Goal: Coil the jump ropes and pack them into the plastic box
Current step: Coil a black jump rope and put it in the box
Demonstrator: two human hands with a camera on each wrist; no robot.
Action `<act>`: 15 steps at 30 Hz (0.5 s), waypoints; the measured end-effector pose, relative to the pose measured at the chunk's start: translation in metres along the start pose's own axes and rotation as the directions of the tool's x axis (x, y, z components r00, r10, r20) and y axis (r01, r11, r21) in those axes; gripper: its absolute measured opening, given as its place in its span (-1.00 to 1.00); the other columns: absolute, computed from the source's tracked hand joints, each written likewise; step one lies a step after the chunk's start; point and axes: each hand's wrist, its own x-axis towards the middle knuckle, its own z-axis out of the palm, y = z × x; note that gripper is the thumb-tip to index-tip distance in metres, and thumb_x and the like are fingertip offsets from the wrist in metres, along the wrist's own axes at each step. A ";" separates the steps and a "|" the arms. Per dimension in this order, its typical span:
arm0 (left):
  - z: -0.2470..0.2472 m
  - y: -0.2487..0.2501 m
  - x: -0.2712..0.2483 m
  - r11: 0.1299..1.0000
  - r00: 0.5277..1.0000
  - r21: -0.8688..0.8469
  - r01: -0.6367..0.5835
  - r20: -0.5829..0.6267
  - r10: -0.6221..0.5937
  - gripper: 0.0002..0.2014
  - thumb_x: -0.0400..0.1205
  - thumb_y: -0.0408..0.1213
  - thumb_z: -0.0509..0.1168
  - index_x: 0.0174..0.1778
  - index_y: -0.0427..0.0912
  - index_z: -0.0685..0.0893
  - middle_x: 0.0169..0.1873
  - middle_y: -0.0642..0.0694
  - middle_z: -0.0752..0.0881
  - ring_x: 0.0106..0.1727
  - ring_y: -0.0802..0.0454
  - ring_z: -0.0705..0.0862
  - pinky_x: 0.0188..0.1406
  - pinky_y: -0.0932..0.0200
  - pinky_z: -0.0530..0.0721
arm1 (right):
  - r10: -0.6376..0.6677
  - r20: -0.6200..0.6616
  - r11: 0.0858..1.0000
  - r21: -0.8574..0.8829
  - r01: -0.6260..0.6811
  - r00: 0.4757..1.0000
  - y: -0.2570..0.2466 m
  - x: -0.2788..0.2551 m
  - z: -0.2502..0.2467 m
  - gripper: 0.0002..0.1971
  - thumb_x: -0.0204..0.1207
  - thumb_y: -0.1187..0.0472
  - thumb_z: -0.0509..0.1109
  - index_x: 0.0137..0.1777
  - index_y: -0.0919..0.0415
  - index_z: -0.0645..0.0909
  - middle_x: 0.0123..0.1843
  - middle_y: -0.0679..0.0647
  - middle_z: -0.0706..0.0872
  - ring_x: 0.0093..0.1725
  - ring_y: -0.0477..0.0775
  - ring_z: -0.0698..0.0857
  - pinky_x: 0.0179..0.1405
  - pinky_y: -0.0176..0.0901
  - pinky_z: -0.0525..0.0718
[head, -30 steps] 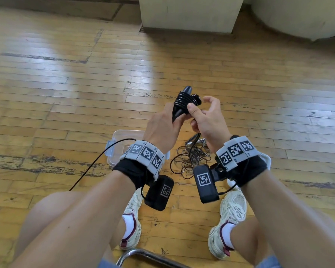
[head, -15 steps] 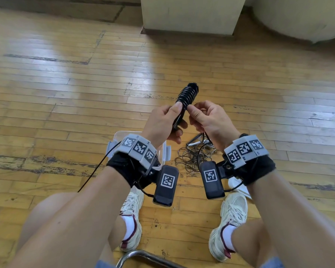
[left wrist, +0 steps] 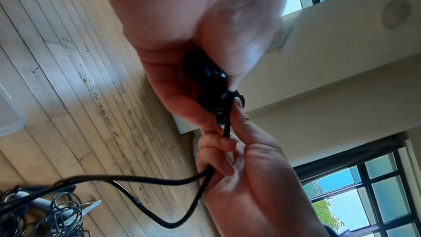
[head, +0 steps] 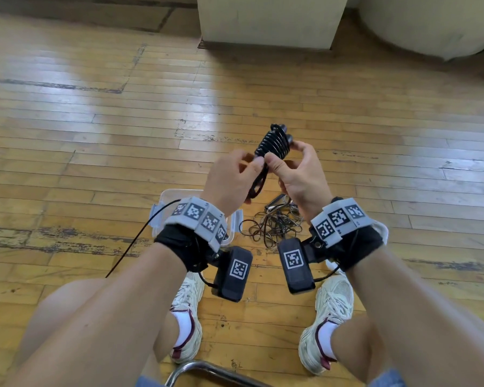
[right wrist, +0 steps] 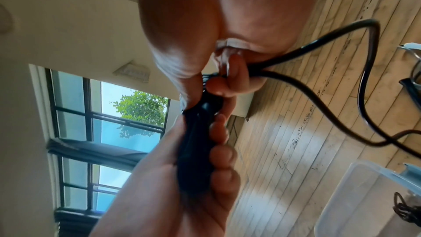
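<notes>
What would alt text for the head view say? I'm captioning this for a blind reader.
Both hands hold up a black jump rope bundle, cord coiled round its handles: the left hand grips the lower end, the right hand pinches the cord. Below, on the wooden floor, lie a clear plastic box and a tangled rope pile.

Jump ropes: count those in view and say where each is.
3 at least. One black rope, wound round its handles, in the left hand and right hand; a tangle on the floor right of the plastic box; a dark bundle inside the box. The tangle may hide more.
</notes>
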 end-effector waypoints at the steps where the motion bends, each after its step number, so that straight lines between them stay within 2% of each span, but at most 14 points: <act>1: 0.002 -0.001 0.000 0.985 0.998 0.161 -0.054 -0.003 0.055 -0.72 0.76 -0.07 0.28 0.23 -0.20 0.59 -0.11 -0.15 0.78 -0.26 -0.06 0.77 -0.36 0.05 0.73 | 0.004 -0.023 1.000 -0.007 -0.004 1.000 0.003 0.000 0.002 0.14 0.00 -0.54 0.58 0.50 0.07 0.35 0.25 0.21 0.72 -0.02 0.09 0.66 -0.02 -0.01 0.60; 3: 0.006 -0.001 -0.004 0.907 0.993 0.407 -0.110 0.011 0.115 -0.60 0.71 0.04 0.31 0.34 -0.11 0.47 -0.07 0.01 0.72 -0.16 -0.02 0.71 -0.18 0.01 0.71 | 0.029 -0.057 1.000 0.001 -0.029 0.998 0.006 0.001 0.004 -0.07 0.25 -0.36 0.59 0.50 0.10 0.32 0.25 0.23 0.74 0.04 0.13 0.71 0.04 0.01 0.66; 4: 0.008 -0.001 -0.006 0.862 0.992 0.493 -0.116 0.013 0.126 -0.55 0.67 0.08 0.35 0.35 -0.08 0.43 -0.07 0.07 0.66 -0.15 0.00 0.67 -0.17 0.04 0.66 | 0.038 -0.076 0.999 -0.004 -0.038 0.996 0.008 0.002 0.005 -0.18 0.38 -0.25 0.58 0.49 0.11 0.31 0.22 0.22 0.75 0.08 0.12 0.75 0.07 0.04 0.71; 6: 0.013 -0.003 -0.009 0.768 0.991 0.629 -0.119 0.025 0.133 -0.49 0.62 0.08 0.40 0.33 -0.08 0.37 -0.07 0.10 0.58 -0.14 -0.02 0.63 -0.20 0.07 0.55 | 0.045 -0.097 0.997 -0.053 -0.050 0.994 0.012 0.005 0.007 -0.30 0.51 -0.15 0.53 0.49 0.09 0.28 0.18 0.17 0.73 0.13 0.12 0.76 0.17 0.14 0.75; 9: 0.014 -0.003 -0.009 0.694 0.991 0.713 -0.101 0.008 0.137 -0.64 0.72 -0.02 0.26 0.30 -0.12 0.35 -0.09 0.04 0.54 -0.15 -0.08 0.61 -0.25 0.06 0.44 | 0.072 -0.063 0.991 -0.109 -0.078 0.995 0.013 0.006 0.010 -0.33 0.58 -0.12 0.49 0.53 0.10 0.26 0.15 0.16 0.74 0.10 0.11 0.76 0.21 0.14 0.73; 11: 0.012 -0.001 -0.009 0.707 0.991 0.703 -0.076 -0.026 0.133 -0.72 0.76 -0.04 0.17 0.25 -0.13 0.38 -0.12 0.01 0.55 -0.20 -0.07 0.54 -0.25 0.06 0.43 | 0.058 -0.026 0.989 -0.131 -0.061 0.998 0.012 0.005 0.012 -0.36 0.61 -0.12 0.45 0.54 0.09 0.26 0.10 0.18 0.78 -0.03 0.10 0.78 0.02 0.07 0.77; 13: 0.011 0.000 -0.008 0.713 0.993 0.698 -0.066 -0.026 0.118 -0.74 0.78 -0.04 0.14 0.23 -0.14 0.39 -0.12 -0.03 0.58 -0.21 -0.07 0.53 -0.24 0.06 0.44 | 0.025 0.009 0.983 -0.180 -0.023 1.000 0.013 0.003 0.013 -0.42 0.67 -0.10 0.38 0.56 0.06 0.26 0.05 0.17 0.80 -0.18 0.03 0.75 -0.22 -0.07 0.69; 15: 0.011 -0.002 -0.008 0.700 0.994 0.711 -0.067 -0.013 0.109 -0.74 0.79 -0.04 0.13 0.24 -0.15 0.41 -0.06 -0.08 0.65 -0.19 -0.06 0.54 -0.23 0.06 0.46 | 0.026 0.036 0.983 -0.185 -0.019 0.999 0.014 0.002 0.014 -0.46 0.71 -0.06 0.33 0.59 0.04 0.24 0.10 0.18 0.78 -0.25 -0.05 0.66 -0.27 -0.16 0.57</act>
